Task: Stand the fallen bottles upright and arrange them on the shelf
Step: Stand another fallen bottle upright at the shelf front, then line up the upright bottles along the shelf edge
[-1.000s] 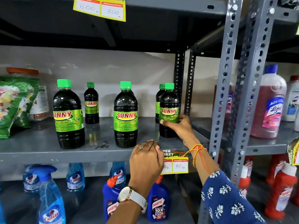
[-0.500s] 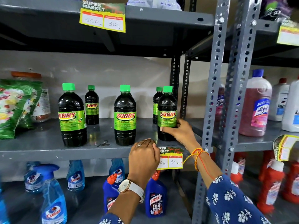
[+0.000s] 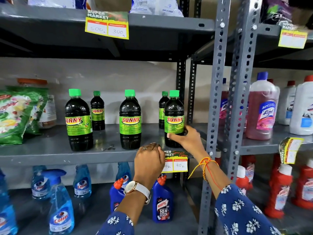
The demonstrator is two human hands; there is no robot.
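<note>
Several dark Sunny bottles with green caps stand upright on the grey middle shelf (image 3: 50, 150). Three large ones line the front: left bottle (image 3: 78, 121), middle bottle (image 3: 130, 120), right bottle (image 3: 174, 116). Two smaller ones stand behind, one (image 3: 97, 111) at the back left and one (image 3: 162, 107) partly hidden by the right bottle. My right hand (image 3: 186, 139) wraps the lower body of the right bottle near the shelf's right end. My left hand (image 3: 149, 160) rests curled on the shelf's front edge, holding nothing.
A green packet (image 3: 18, 114) lies at the shelf's left end. Grey perforated uprights (image 3: 218, 99) bound the right side, with pink and white bottles (image 3: 262, 107) on the neighbouring shelf. Blue spray bottles (image 3: 61, 204) and Harpic bottles (image 3: 162, 206) stand on the shelf below. A price tag (image 3: 179, 162) hangs off the front edge.
The view has tilted upward and shifted, so the shelf above shows more. My right hand stays on the right bottle, and my left hand stays on the shelf edge.
</note>
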